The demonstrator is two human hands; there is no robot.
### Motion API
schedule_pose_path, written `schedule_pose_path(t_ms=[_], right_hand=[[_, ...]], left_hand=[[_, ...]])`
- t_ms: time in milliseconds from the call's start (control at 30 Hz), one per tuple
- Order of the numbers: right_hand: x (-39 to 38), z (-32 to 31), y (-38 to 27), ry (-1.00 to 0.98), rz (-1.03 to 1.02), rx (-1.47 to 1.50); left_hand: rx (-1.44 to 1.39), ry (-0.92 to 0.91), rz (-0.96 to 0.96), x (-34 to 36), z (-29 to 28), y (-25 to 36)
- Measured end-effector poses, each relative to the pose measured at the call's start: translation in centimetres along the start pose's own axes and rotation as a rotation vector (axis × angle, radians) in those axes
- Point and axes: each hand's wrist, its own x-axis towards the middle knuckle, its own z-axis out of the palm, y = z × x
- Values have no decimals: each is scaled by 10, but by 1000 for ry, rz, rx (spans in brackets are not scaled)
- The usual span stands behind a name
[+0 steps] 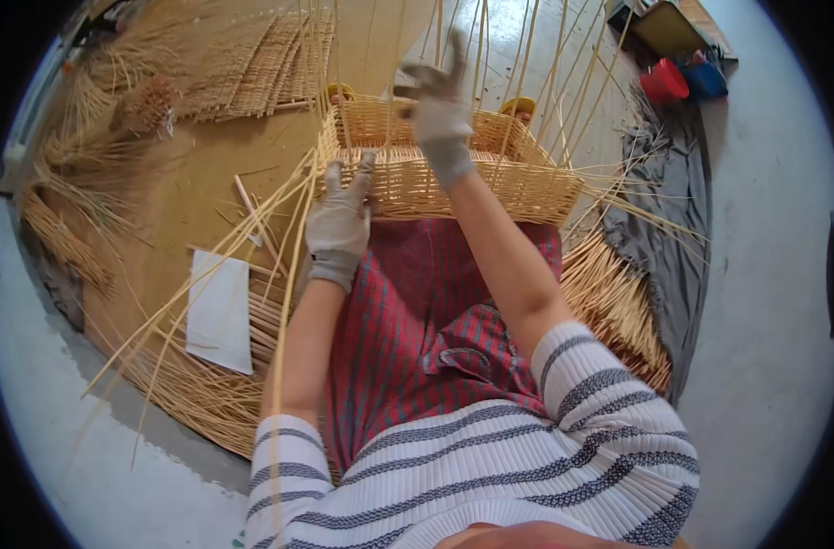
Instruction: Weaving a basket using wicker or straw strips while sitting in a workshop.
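Left hand clutches the wicker basket's near rim, right hand above it pinches an upright cane

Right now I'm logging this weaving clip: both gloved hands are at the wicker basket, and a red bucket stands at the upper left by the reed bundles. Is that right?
Not quite. The red bucket stands at the upper right, next to a blue container, not at the upper left. The head view shows it. The rest holds: the left hand and the right hand, both gloved, are at the wicker basket.
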Motion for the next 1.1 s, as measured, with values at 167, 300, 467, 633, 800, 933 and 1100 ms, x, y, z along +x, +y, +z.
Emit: schedule_pose_path(t_ms=[167, 300, 467, 633, 800, 933, 1100], right_hand=[[-93, -65, -55, 528, 53, -415], [-37, -94, -41, 168, -480, -1078], [-39, -139, -50, 220, -416, -923], [-191, -181, -70, 848, 64, -542], [-205, -114, -57, 328, 268, -663], [-180, -18, -38, -140, 319, -629], [-157, 66, -24, -502, -209, -999]], left_hand=[[-60, 262, 197, 14, 1, 35], [-113, -226, 33, 17, 11, 97], [-7, -149, 53, 26, 21, 100], [-334, 57, 91, 9, 31, 82], [-1151, 624, -376, -21, 9, -3], [-1153, 805, -159, -17, 7, -53], [-1240, 631, -233, -28, 9, -55]])
